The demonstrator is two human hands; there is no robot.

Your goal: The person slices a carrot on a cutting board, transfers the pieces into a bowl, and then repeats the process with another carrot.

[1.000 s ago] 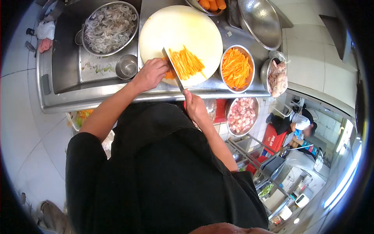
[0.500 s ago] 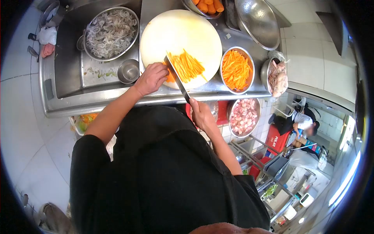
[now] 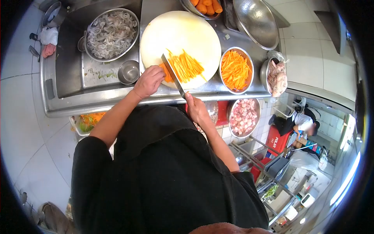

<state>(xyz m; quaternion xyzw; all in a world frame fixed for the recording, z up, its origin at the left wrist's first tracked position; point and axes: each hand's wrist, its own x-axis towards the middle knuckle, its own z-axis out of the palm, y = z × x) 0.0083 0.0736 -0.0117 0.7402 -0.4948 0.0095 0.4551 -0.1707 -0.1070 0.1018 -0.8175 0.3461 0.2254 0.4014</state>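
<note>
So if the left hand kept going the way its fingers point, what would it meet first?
The left hand rests on the carrot chunk; pushed on, it would most likely meet the flat of the knife right beside it, though depth is unclear.

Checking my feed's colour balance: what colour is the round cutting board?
Pale cream-white; the cutting board shows best in the head view.

1 view is provided, from a camera worn on the head. It is pointed forward and steeply down: the black-clad torso [image 3: 167, 167] is seen close below, and the left hand [image 3: 149, 82], the right hand [image 3: 196, 109] and the round cutting board [image 3: 183, 31] are framed farther off near the top. Edges are bent by a fisheye lens.
</note>
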